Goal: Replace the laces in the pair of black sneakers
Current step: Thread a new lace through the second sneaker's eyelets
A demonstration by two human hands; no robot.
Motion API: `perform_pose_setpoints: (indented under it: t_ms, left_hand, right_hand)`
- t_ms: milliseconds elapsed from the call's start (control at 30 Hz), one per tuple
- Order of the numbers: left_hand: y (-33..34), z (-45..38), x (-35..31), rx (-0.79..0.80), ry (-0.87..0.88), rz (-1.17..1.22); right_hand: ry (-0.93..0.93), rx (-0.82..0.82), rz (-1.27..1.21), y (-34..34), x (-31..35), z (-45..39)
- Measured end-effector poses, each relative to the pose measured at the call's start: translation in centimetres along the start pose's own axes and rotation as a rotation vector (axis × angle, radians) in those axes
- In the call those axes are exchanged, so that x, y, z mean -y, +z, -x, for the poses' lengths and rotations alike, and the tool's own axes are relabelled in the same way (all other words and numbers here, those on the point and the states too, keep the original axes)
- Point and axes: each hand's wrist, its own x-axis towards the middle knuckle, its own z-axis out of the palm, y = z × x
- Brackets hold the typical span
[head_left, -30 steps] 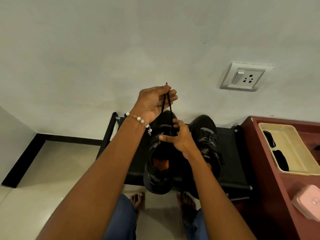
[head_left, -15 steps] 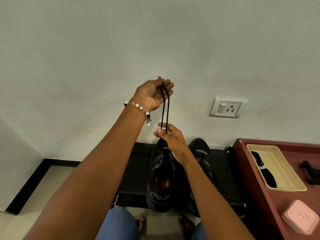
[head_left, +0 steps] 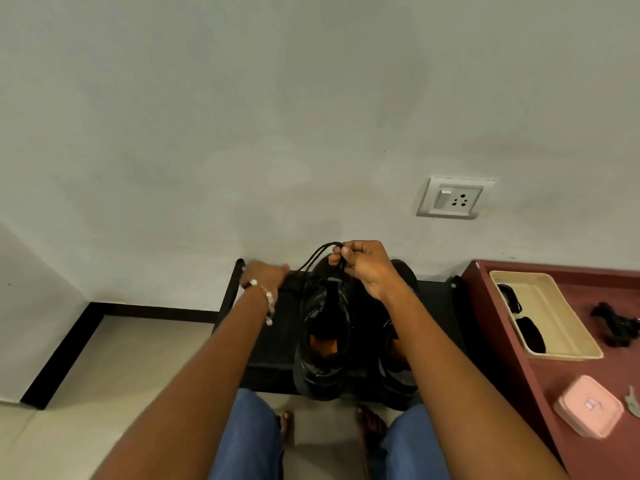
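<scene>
Two black sneakers stand side by side on a low black rack (head_left: 268, 344). The left sneaker (head_left: 322, 344) shows an orange insole and an open tongue. My right forearm partly covers the right sneaker (head_left: 398, 372). Above the left sneaker's toe, my right hand (head_left: 365, 266) pinches a doubled black lace (head_left: 320, 251). From there the lace slopes down and left toward my left hand (head_left: 265, 277). That hand sits low over the rack, wearing a bead bracelet. Its fingertips are blurred against the black rack, so whether it holds the lace is unclear.
A red-brown table (head_left: 540, 386) stands to the right with a beige tray (head_left: 557, 315) holding dark items, a pink box (head_left: 588, 415) and a black object (head_left: 616, 323). A wall socket (head_left: 452, 199) is above. My bare feet and jeans-clad knees are below the rack.
My left hand has dropped from high in front of the wall to the rack on the left. My right hand now pinches the lace above the toe, and the lace slants instead of hanging upright.
</scene>
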Motion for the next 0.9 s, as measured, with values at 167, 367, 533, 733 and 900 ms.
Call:
perform_pose_setpoints:
  t_ms: [167, 367, 533, 733, 900]
  left_hand:
    - [5.3, 4.5, 5.1, 0.207, 0.127, -0.163]
    - [7.6, 4.0, 6.9, 0.06, 0.243, -0.378]
    - [7.7, 3.9, 7.1, 0.011, 0.265, -0.387]
    - [6.4, 3.5, 5.2, 0.128, 0.232, -0.293]
    - [4.7, 3.8, -1.9, 0.234, 0.659, -0.101]
  right_hand:
    - [0.019, -0.062, -0.041, 1.4, 1.8, -0.7]
    - [-0.001, -0.064, -0.081, 1.6, 6.5, -0.5]
    - [-0.111, -0.055, -0.213, 1.1, 12.2, 0.0]
    - [-0.194, -0.041, -0.248, 0.5, 14.5, 0.6]
    - [-0.186, 0.001, -0.354, -0.4, 13.7, 0.2]
